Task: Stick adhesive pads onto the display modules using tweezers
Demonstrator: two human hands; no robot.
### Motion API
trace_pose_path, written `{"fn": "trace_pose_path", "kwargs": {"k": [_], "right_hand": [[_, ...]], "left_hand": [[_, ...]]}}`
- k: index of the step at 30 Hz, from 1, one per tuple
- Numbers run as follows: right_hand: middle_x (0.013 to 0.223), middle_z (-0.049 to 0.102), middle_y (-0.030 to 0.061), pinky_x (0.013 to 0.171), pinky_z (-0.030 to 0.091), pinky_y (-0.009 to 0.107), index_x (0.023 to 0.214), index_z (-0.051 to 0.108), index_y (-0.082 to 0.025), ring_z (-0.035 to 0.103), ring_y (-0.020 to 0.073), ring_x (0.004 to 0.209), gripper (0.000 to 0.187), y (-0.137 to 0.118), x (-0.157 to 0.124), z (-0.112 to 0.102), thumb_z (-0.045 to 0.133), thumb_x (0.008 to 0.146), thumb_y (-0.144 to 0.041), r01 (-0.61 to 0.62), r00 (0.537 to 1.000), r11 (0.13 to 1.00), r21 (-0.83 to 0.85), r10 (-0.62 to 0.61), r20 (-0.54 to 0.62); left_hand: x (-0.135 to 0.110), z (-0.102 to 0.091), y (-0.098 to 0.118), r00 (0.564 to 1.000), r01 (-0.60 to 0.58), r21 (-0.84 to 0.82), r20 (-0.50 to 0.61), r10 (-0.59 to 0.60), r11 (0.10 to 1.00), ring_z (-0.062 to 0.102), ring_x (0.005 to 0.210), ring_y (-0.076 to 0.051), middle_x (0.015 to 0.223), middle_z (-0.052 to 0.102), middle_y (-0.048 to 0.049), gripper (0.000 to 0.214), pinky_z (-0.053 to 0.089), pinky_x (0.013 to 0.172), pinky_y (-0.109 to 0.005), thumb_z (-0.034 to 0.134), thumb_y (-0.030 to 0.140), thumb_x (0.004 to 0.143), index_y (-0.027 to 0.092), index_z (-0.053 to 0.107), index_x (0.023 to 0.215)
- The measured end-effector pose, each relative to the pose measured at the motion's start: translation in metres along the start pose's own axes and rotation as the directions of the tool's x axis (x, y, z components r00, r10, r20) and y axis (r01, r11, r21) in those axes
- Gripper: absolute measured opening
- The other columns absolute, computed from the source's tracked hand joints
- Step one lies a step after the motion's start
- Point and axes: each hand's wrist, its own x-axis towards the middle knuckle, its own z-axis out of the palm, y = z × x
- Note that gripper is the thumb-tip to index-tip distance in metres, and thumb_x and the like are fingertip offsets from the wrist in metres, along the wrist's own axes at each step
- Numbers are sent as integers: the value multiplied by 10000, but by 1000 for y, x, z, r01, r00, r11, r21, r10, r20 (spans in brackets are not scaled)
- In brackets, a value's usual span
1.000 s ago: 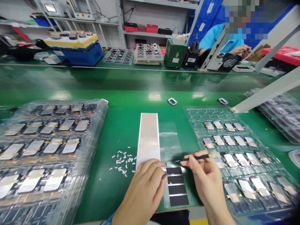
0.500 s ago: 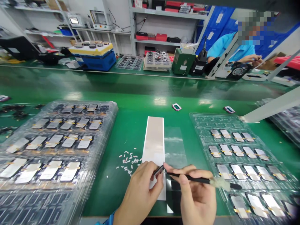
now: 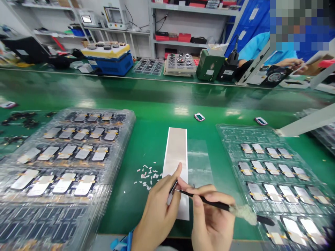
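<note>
My left hand [image 3: 159,209] pinches a small flat dark part [image 3: 172,188] between thumb and fingers, just above the near end of a long white backing strip [image 3: 176,153]. My right hand [image 3: 211,219] grips black tweezers [image 3: 206,201] wrapped in pale tape near the rear; their tip touches the part. A clear film sheet [image 3: 200,160] lies beside the strip on the green bench. A scatter of tiny white peel-off bits [image 3: 146,174] sits left of the strip.
A tall stack of clear trays with silver parts [image 3: 62,157] stands at left. Another clear tray of parts [image 3: 274,167] lies at right. Two small pink-rimmed parts [image 3: 199,117] lie farther back. A person in blue [image 3: 261,45] works at the far bench.
Both hands rose off the black-pad sheet and came together over the strip's near end. The tweezers tip swung from pointing left at the pads to meeting the held part. The camera tilted up.
</note>
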Motion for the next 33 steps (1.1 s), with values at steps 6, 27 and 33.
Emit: {"fn": "trace_pose_path", "kwargs": {"k": [6, 27, 33], "right_hand": [[930, 686, 20, 824, 648, 323, 1034, 454, -245, 729, 168, 964, 239, 0, 3, 6, 454, 961, -18, 55, 997, 998, -17, -56, -45], [905, 675, 6, 725, 650, 292, 1019, 470, -241, 741, 172, 899, 223, 1, 3, 7, 492, 951, -30, 41, 994, 999, -16, -43, -101], [910, 675, 4, 765, 652, 296, 1019, 467, -239, 743, 170, 903, 227, 3, 3, 8, 487, 949, -24, 39, 994, 999, -8, -40, -99]], "left_hand": [[-3, -1, 3, 1000, 2, 29, -14, -2, 1000, 588, 1060, -197, 1150, 666, -45, 541, 440, 989, -304, 365, 225, 1049, 325, 264, 1570], [-6, -1, -1, 999, -32, 101, 20, 30, 994, 552, 1069, -218, 1165, 621, -52, 558, 423, 951, -327, 277, 242, 1061, 352, 145, 1591], [-5, -1, 0, 1000, -22, 89, 22, 20, 996, 532, 1117, -214, 1175, 604, -38, 564, 409, 963, -323, 276, 237, 1063, 385, 128, 1587]]}}
